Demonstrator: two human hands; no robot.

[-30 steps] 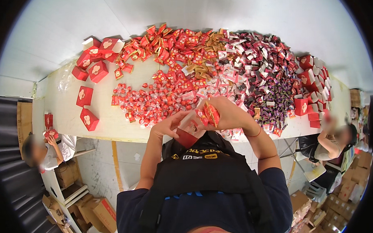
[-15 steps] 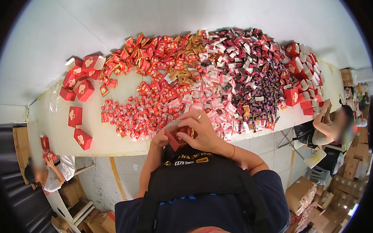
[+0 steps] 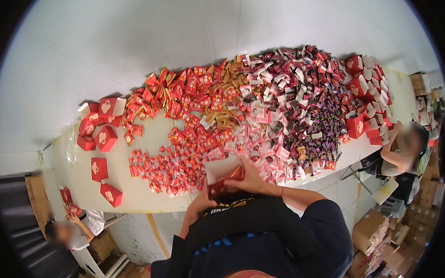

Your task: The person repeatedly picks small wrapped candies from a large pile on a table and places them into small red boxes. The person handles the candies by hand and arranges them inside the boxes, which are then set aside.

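Close to my body, at the table's near edge, I hold a small red box (image 3: pixel 222 169) with its white inner flap raised. My left hand (image 3: pixel 201 203) is closed around its left side. Gripping the right side is my right hand (image 3: pixel 252 181), its fingers wrapped round the edge. Red and gold wrappers show inside the open box. Just beyond it lie round red candies in clear wrappers (image 3: pixel 175 169) and pink-and-white packets (image 3: pixel 265 116).
Red-gold packets (image 3: pixel 195 84), brown packets (image 3: pixel 231 90) and dark purple candies (image 3: pixel 321 113) cover the table (image 3: pixel 152 129). Red boxes stand at left (image 3: pixel 105 137) and right (image 3: pixel 356 125). One person (image 3: pixel 77 232) works at far left, another (image 3: pixel 401 150) at right. Cartons (image 3: pixel 368 231) stand on the floor.
The box has tipped so its white inner flap faces up. My right hand has moved from over its opening to its right side. The whole view has shifted slightly.
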